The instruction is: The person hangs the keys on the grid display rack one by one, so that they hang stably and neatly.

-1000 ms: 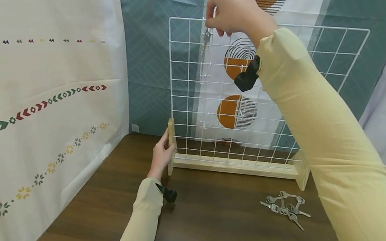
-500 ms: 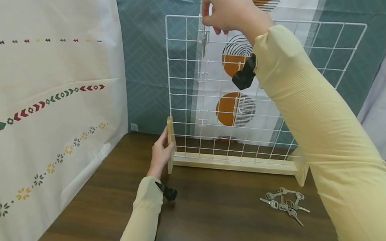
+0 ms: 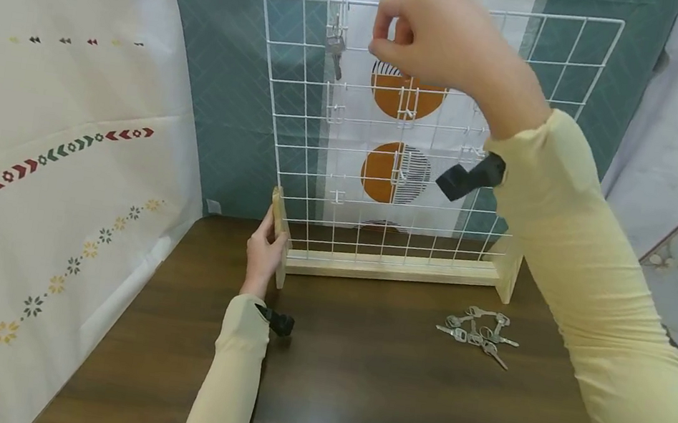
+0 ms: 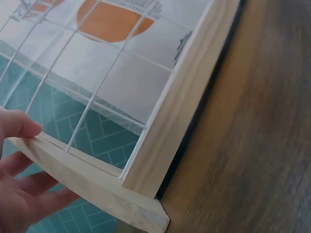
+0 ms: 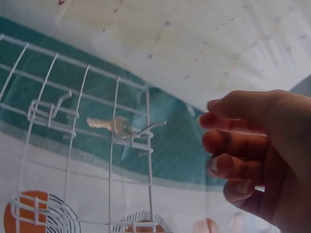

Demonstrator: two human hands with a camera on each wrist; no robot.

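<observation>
A white wire grid rack [image 3: 442,127] stands upright on a pale wooden base [image 3: 392,271]. A key [image 3: 337,52] hangs from a wire hook at the grid's top left; the right wrist view shows the key [image 5: 120,127] on its hook [image 5: 150,128]. Apart from it, my right hand [image 3: 448,39] is raised with loosely curled fingers and holds nothing, as its fingers [image 5: 233,141] show. My left hand [image 3: 264,251] grips the left wooden side support [image 3: 280,236]; in the left wrist view the thumb lies on one side of that support [image 4: 92,182], the fingers on the other.
Several loose keys [image 3: 478,334] lie in a cluster on the brown table [image 3: 353,387], front right of the rack. More wire hooks, such as one hook [image 3: 408,103], sit on the grid. Patterned cloth [image 3: 54,200] hangs at the left, with a teal backdrop [image 3: 221,79] behind.
My right hand has let go of the key and moved right, away from the hook, leaving the key hanging. The head view has shifted slightly. My left hand stays on the support.
</observation>
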